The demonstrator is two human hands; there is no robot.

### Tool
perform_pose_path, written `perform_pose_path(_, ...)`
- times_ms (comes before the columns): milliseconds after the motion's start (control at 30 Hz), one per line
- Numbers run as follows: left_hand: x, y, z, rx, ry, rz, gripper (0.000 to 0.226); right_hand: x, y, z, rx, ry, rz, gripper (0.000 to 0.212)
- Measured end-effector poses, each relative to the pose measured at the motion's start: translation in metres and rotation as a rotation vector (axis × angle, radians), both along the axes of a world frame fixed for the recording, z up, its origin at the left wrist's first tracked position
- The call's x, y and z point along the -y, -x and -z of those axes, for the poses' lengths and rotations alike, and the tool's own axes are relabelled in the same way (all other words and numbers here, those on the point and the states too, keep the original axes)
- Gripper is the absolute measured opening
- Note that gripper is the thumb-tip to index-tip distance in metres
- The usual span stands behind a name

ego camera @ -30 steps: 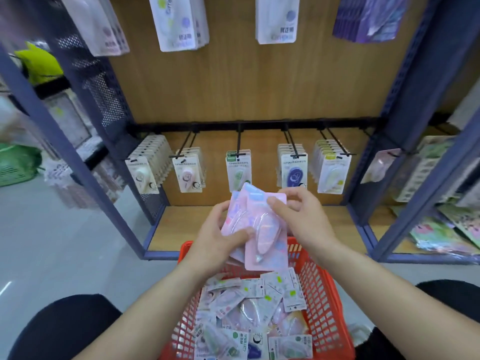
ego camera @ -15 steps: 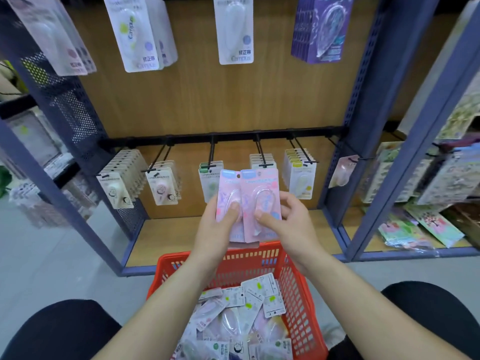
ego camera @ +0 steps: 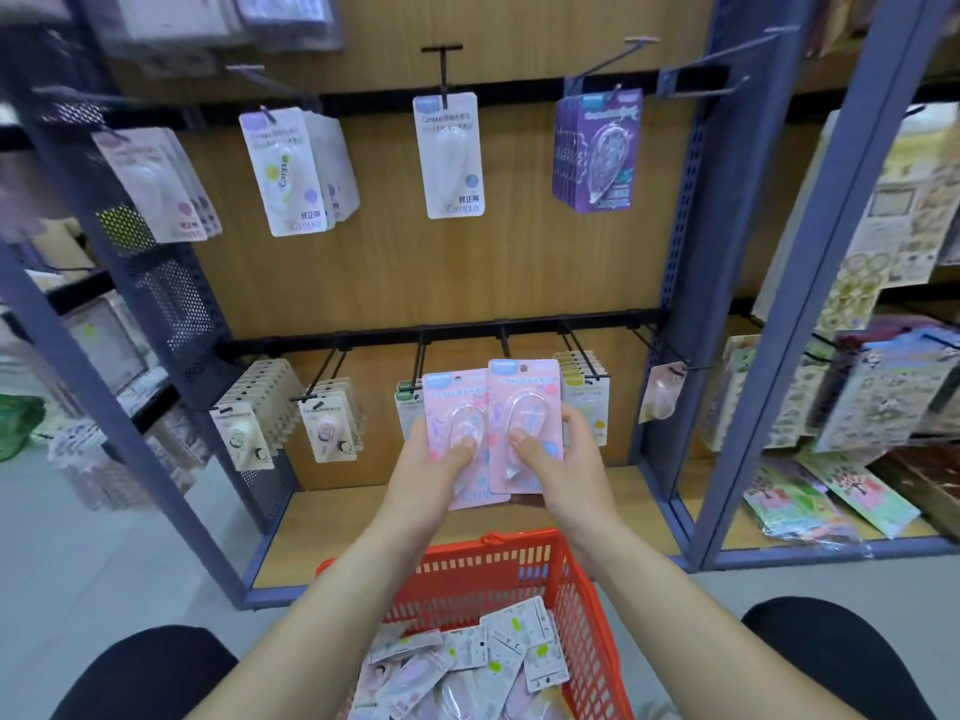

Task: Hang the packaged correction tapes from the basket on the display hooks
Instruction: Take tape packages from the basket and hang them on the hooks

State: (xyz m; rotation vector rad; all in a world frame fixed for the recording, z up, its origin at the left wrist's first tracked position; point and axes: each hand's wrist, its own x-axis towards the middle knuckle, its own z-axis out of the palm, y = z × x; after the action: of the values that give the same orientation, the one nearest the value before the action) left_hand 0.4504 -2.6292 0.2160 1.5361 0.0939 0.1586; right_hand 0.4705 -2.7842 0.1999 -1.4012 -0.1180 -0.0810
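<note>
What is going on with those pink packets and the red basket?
A person is stocking a shop display. Their left hand grips the left pink pack of correction tape, and their right hand grips the right pink pack. Both packs are held up side by side in front of the lower display hooks, not yet hung. More loose packs lie in the red basket below the arms.

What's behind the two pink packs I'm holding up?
Behind the pink packs, green-topped packs peek out at left and yellow-marked packs at right. Whatever hangs on the middle hook between them is covered.
</note>
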Motion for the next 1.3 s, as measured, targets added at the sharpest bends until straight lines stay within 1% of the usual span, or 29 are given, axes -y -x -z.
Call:
perform_pose_path(167, -0.009, -0.003, -0.038, 0.091, -0.048, 0.022, 0.036, 0.003, -0.014, -0.034, 0.067, 0.026, -0.05, 0.045)
perform_pose_path(267, -0.012, -0.011, -0.067, 0.155, -0.056, 0.008, 0.043, 0.007, -0.023, -0.059, 0.118, 0.049, -0.055, 0.045)
perform_pose_path(467, -0.003, -0.04, -0.12, 0.188, -0.04, -0.019, 0.055, 0.02, -0.052, -0.113, 0.137, -0.005, 0.031, 0.054)
perform_pose_path(700, 0.029, -0.084, -0.18, 0.256, -0.078, 0.034, 0.047, 0.063, -0.096, -0.175, 0.235, -0.022, 0.233, 0.048)
perform_pose_path(800, 0.049, -0.108, -0.197, 0.263, -0.112, 0.057, 0.051, 0.091, -0.122, -0.195, 0.258, -0.027, 0.337, 0.046)
perform_pose_path(933, 0.076, -0.14, -0.213, 0.278, -0.157, 0.103, 0.054, 0.125, -0.157, -0.217, 0.261, -0.057, 0.424, 0.038)
perform_pose_path(1100, 0.101, -0.174, -0.221, 0.282, -0.178, 0.152, 0.05, 0.155, -0.193, -0.224, 0.182, -0.036, 0.529, 0.027)
perform_pose_path(1200, 0.108, -0.19, -0.218, 0.283, -0.159, 0.16, 0.048, 0.164, -0.205, -0.222, 0.158, -0.015, 0.535, 0.019)
perform_pose_path(1300, 0.111, -0.201, -0.214, 0.274, -0.146, 0.171, 0.047, 0.168, -0.212, -0.219, 0.17, 0.001, 0.524, 0.02)
